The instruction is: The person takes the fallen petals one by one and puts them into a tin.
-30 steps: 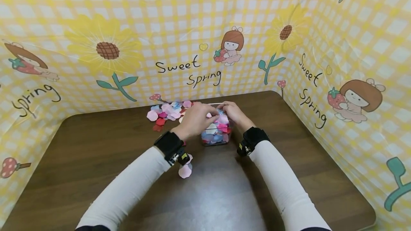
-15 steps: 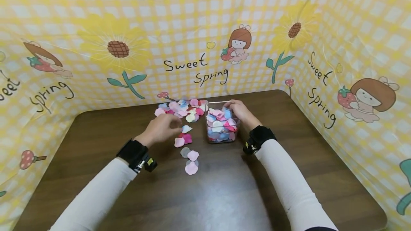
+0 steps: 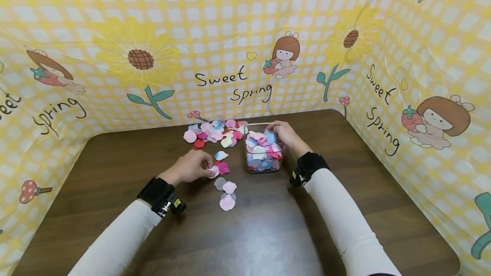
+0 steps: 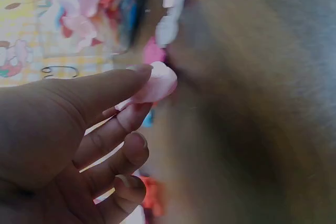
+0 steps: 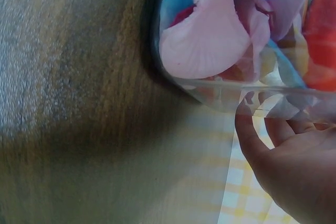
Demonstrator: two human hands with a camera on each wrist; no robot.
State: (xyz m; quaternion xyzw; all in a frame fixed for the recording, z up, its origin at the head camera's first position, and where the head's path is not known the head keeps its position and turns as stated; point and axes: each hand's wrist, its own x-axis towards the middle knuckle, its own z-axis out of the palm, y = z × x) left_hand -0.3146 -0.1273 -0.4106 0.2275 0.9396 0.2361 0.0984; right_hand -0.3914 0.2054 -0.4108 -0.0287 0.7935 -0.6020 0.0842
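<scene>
On the dark wood-grain table (image 3: 115,169), the left hand (image 3: 189,168) pinches a soft, rounded pale-pink fabric petal (image 4: 156,85) between thumb and forefinger, just left of the clear square plastic box (image 3: 264,148). The right hand (image 3: 285,135) curls its fingers round the box's far right wall. Thin pink, blue, red and white petals fill the box; a loose heap of petals (image 3: 215,133) lies behind.

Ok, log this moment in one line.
left hand: pinches pink petal | right hand: holds clear box | box: petals inside | table: loose petals
</scene>
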